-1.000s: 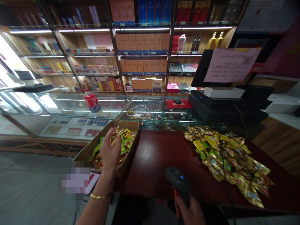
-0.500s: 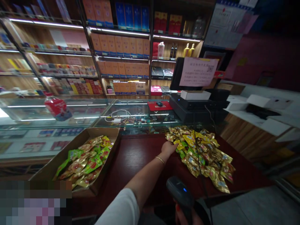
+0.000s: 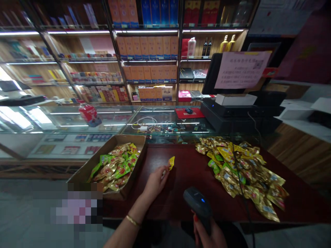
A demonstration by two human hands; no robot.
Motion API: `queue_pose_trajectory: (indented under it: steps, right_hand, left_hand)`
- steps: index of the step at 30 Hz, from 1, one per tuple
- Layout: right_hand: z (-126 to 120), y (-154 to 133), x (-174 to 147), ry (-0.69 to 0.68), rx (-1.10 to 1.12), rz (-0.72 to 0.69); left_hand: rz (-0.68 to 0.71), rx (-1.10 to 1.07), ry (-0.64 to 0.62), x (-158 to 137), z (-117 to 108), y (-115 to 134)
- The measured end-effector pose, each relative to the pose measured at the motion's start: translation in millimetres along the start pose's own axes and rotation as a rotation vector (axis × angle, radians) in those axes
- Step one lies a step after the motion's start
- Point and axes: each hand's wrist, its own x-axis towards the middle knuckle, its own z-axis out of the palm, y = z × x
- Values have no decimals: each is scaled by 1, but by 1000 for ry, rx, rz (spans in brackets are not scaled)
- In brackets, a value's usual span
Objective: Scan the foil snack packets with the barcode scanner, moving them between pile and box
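Note:
My left hand [image 3: 156,182] is closed on a small yellow snack packet [image 3: 171,163], held over the middle of the dark red table [image 3: 155,153]. In my right hand [image 3: 205,231] is a black barcode scanner [image 3: 198,205] with a lit blue light; its front end points up and away from me. To the right lies a loose pile of gold, yellow and green snack packets [image 3: 243,168]. On the left stands an open cardboard box [image 3: 131,179] with more gold and green packets [image 3: 116,167] inside it.
Beyond the table runs a glass display counter [image 3: 165,119], bearing a red bottle-shaped pack [image 3: 89,113], a white cable [image 3: 143,123] and a monitor [image 3: 212,74] with a pink notice. A thin black cable [image 3: 236,165] hangs across the right pile. Shelves of boxes line the back.
My left hand has moved left from the pile, carrying the yellow packet away from it. The scanner stays in my right hand. The view has shifted a little left.

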Motion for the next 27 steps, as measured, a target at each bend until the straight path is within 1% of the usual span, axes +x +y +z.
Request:
queue_pose_trajectory:
  steps: [2,3,5,6,9,10,11,12,15,16,18,20,22,24,25,27]
  right_hand:
    - [7,-4,-1,-26,-18,-27]
    - [9,-5,-2,-31,-21,-36]
    - [11,-8,-3,-32,-22,-48]
    - [12,-8,-4,-30,-26,-51]
    - [11,-8,-4,-13,-48,-48]
    - [11,-7,-4,-8,-51,-44]
    - [10,-6,-4,-4,-54,-39]
    - [10,-6,-4,-3,-58,-38]
    - [8,-4,-5,-5,-75,-43]
    - [8,-4,-5,-4,-78,-45]
    - [8,-3,-5,-6,-75,-50]
    - [8,-3,-6,-14,-68,-51]
    - [10,-5,-7,-24,-55,-45]
    - [13,-9,-8,-37,-29,-31]
    - [14,-11,-9,-48,-15,-26]
    - [17,-16,-9,-73,9,-22]
  left_hand:
    - [32,16,-82,-22,-21,2]
    - [43,19,-108,-29,-27,2]
    - [67,48,-109,-34,-30,1]
    - [69,66,-77,-33,-28,-1]
    - [23,58,130,-23,-14,-5]
    - [11,42,180,-19,-8,-6]
    - [9,31,196,-14,-3,-7]
    - [16,31,171,-11,2,-8]
    - [20,95,40,-6,12,-12]
    - [5,119,37,-5,13,-14]
    - [-53,107,97,-4,11,-19]
    - [-148,-28,174,-3,4,-21]
    - [-287,-282,211,-3,-7,-19]
    - [-431,-580,207,-3,-20,-14]
    - [-478,-709,191,-5,-26,-10]
    - [-512,-873,150,-8,-35,-4]
